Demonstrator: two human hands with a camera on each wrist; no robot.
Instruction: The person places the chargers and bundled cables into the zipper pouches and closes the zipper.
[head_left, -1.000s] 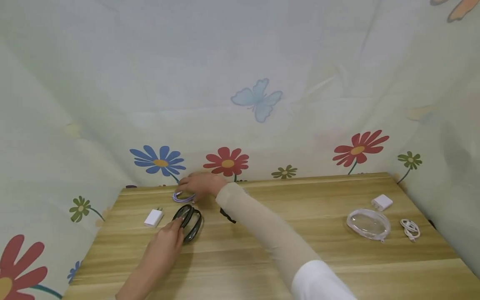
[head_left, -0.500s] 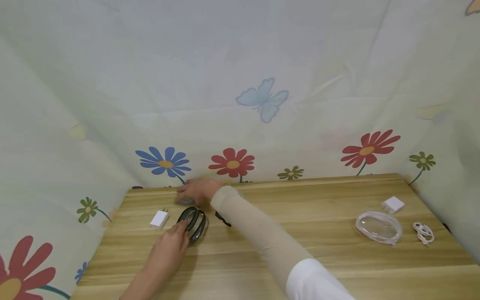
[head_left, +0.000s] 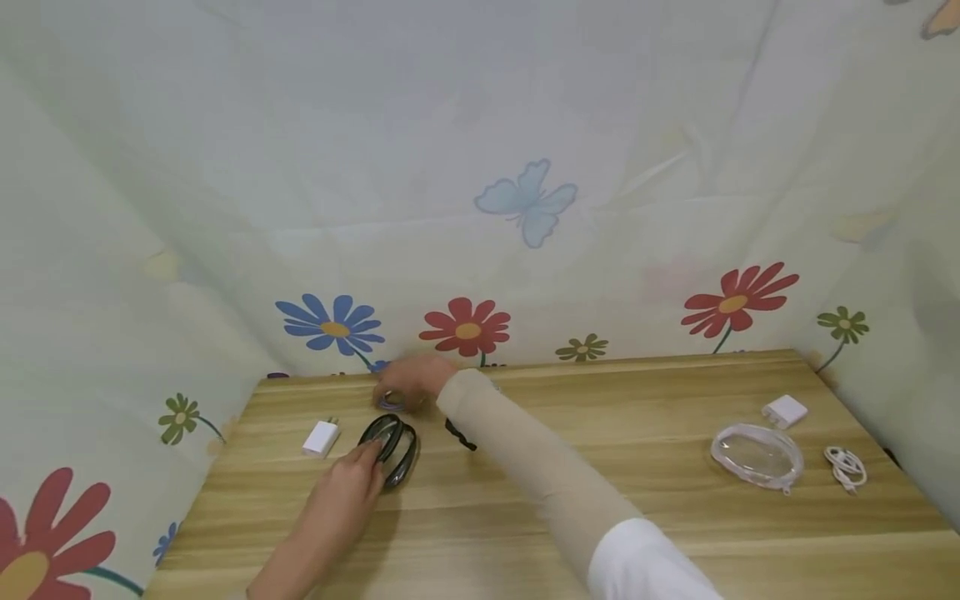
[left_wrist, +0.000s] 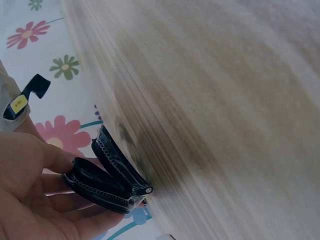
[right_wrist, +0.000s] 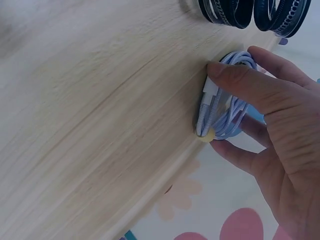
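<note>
The cable [right_wrist: 236,110] shows its connector [right_wrist: 210,88] (right wrist view only).

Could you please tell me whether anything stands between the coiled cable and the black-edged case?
Nothing visible does: the right hand grips the coiled cable, and only bare tabletop shows between it and the black-edged case, which the left hand holds with its two sides parted.
</note>
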